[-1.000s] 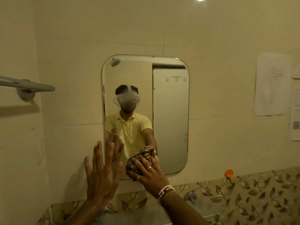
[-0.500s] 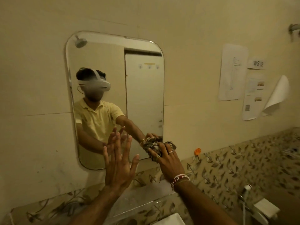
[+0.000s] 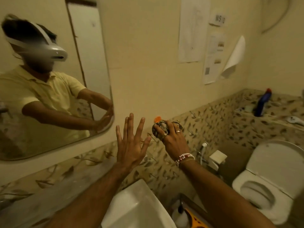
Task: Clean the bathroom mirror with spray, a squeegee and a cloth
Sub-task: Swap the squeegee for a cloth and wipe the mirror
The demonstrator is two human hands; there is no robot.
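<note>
The rounded mirror (image 3: 92, 46) hangs at the upper left and reflects a person in a yellow shirt. My left hand (image 3: 131, 145) is raised flat with spread fingers, to the right of the mirror's lower corner and off the glass. My right hand (image 3: 174, 139) grips a bunched patterned cloth (image 3: 160, 127) in front of the leaf-patterned tiles, well right of the mirror. A white spray bottle (image 3: 180, 214) and a yellow squeegee (image 3: 195, 219) lie low beside the basin.
A white basin (image 3: 136, 206) sits below my arms. A toilet (image 3: 269, 183) stands at the right, with a blue bottle (image 3: 262, 102) on the tiled ledge behind it. Paper sheets (image 3: 192, 30) hang on the wall. An orange knob (image 3: 157, 119) sticks out by the cloth.
The view has swung right and down. My right hand carried the cloth off the mirror's bottom edge to the tiled wall. My left hand also left the glass.
</note>
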